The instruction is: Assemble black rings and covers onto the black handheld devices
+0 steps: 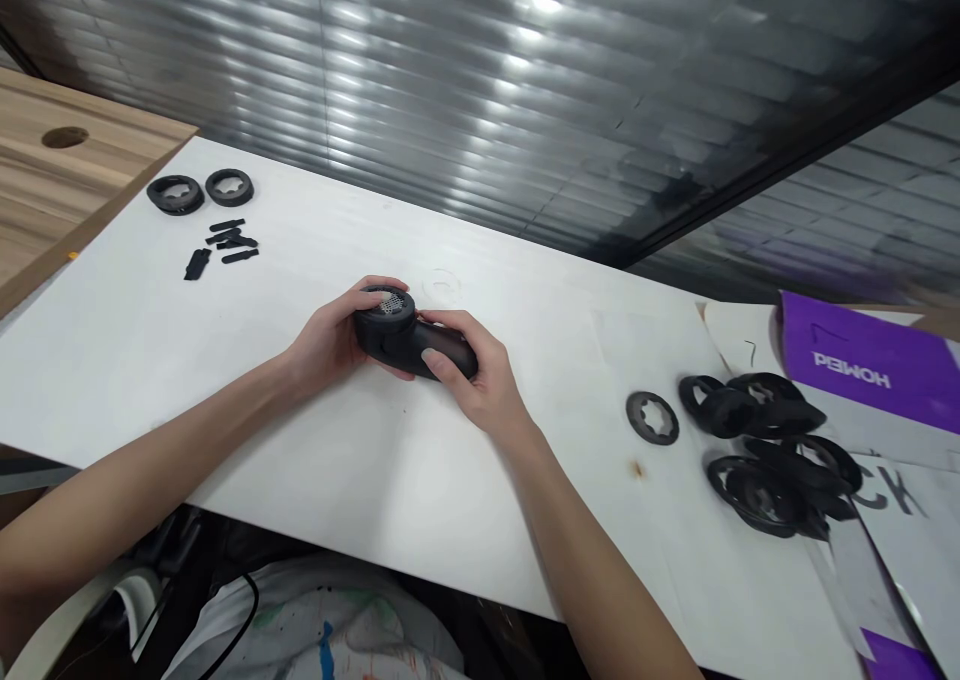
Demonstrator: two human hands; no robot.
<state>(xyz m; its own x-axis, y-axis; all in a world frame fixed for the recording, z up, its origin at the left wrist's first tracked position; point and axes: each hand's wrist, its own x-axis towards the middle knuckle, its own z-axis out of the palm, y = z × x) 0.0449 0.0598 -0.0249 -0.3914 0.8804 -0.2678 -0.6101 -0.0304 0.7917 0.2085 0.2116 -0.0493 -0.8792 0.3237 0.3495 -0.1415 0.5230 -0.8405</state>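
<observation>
A black hand-held device (pixel 405 336) with a round head and a metal mesh on top lies on the white table (pixel 225 360), held by both hands. My left hand (pixel 334 338) is wrapped round the round head, fingers curled over its top edge. My right hand (pixel 476 375) grips the handle end, thumb along its near side. A clear round cap (pixel 441 285) lies on the table just behind the device.
Two black rings (pixel 199 191) and several small black parts (pixel 223 245) lie at the far left. A single black ring (pixel 652 418) and a heap of black rings (pixel 776 450) sit at the right, near purple packaging (pixel 862 360). A wooden desk (pixel 52 180) adjoins the left.
</observation>
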